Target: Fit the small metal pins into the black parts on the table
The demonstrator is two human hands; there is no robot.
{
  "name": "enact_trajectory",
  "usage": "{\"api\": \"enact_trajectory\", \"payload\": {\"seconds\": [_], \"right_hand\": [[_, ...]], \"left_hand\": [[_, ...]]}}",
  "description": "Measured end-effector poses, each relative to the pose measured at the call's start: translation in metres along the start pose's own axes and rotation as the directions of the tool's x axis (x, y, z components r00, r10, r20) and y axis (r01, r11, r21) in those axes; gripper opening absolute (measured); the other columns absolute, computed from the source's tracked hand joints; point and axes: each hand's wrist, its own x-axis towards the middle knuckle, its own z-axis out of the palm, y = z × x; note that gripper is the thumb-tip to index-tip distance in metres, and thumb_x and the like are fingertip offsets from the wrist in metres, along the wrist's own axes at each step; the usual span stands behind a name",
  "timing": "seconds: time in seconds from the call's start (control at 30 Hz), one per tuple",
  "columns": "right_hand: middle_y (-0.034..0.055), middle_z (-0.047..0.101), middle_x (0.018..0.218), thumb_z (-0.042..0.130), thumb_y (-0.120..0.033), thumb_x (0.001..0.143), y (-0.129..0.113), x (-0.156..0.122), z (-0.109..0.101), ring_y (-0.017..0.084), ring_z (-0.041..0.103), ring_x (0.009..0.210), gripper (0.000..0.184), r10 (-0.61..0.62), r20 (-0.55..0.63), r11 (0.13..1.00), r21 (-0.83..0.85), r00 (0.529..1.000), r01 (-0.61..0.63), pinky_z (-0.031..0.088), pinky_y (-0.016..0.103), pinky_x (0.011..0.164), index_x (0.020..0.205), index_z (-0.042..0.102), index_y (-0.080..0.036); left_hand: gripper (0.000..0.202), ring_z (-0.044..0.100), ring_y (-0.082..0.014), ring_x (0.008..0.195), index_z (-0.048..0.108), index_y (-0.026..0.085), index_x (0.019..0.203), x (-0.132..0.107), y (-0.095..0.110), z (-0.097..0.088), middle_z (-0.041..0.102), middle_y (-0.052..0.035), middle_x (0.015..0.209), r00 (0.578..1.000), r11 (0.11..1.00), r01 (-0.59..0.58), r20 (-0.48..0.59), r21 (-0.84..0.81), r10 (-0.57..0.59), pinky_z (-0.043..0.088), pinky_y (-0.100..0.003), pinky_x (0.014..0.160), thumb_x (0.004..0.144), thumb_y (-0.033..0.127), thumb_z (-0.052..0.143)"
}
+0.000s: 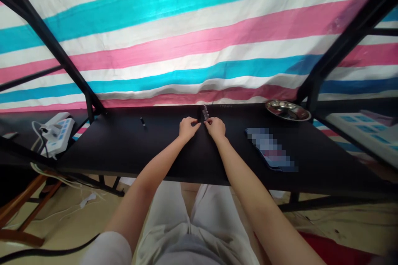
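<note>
Near the back middle of the black table, a short row of small grey, shiny bead-like balls (205, 112) runs away from me. My right hand (217, 128) is at its near end, thumb and forefinger pinched together on the last beads. Just left of the row is my left hand (188, 128), fingers curled. Its thumb and forefinger stay slightly apart, with nothing visible between them. A dark patch by the row blends into the tabletop, and I cannot make out what it is.
A shiny round metal dish (287, 112) stands at the back right. Nearer lies a blue-edged phone-like slab (270, 151), its face blurred. A small dark stick with a light end (142, 122) lies left. White power strips (60, 136) and black frame posts (74, 76) flank the table.
</note>
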Motion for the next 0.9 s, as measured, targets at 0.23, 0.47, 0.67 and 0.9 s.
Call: {"api": "enact_trajectory", "payload": {"seconds": [0.23,0.47,0.67,0.9], "right_hand": [[0.0073,0.063,0.08,0.052,-0.03,0.079,0.004,0.001,0.006,0.019,0.057,0.078,0.019,-0.048,-0.073,0.999,0.005,0.996,0.049,0.041,0.03,0.069,0.084,0.066,-0.018],[0.0095,0.063,0.084,0.051,-0.03,0.079,0.004,0.001,0.007,0.021,0.057,0.081,0.02,-0.046,-0.051,0.999,0.013,0.998,0.047,0.042,0.032,0.072,0.085,0.065,-0.017],[0.0108,0.063,0.088,0.05,-0.03,0.08,0.002,-0.001,0.003,0.024,0.057,0.086,0.023,-0.033,-0.017,0.999,-0.005,0.999,0.033,0.041,0.035,0.074,0.091,0.064,-0.016],[0.0097,0.064,0.087,0.051,-0.029,0.077,-0.001,-0.006,0.001,0.023,0.057,0.086,0.026,-0.017,-0.058,1.0,0.016,0.998,0.018,0.041,0.033,0.075,0.096,0.062,-0.015]], "left_hand": [[0.015,0.049,-0.0266,0.097,0.07,0.021,0.078,0.011,-0.001,0.021,0.063,-0.0073,0.095,0.986,0.977,0.169,-0.038,0.131,-0.165,0.035,-0.041,0.082,0.071,0.034,0.066],[0.017,0.047,-0.0273,0.096,0.069,0.02,0.077,0.016,0.0,0.026,0.06,-0.0087,0.094,0.987,0.956,0.155,-0.009,0.248,-0.158,0.034,-0.042,0.081,0.07,0.035,0.066],[0.017,0.047,-0.0283,0.097,0.068,0.019,0.076,0.015,-0.001,0.027,0.059,-0.0102,0.095,0.985,0.946,0.17,-0.015,0.276,-0.173,0.033,-0.043,0.082,0.071,0.035,0.066],[0.021,0.046,-0.0295,0.1,0.067,0.02,0.078,0.01,-0.004,0.011,0.057,-0.01,0.099,0.976,0.945,0.209,0.007,0.252,-0.217,0.033,-0.044,0.084,0.064,0.036,0.07]]}}
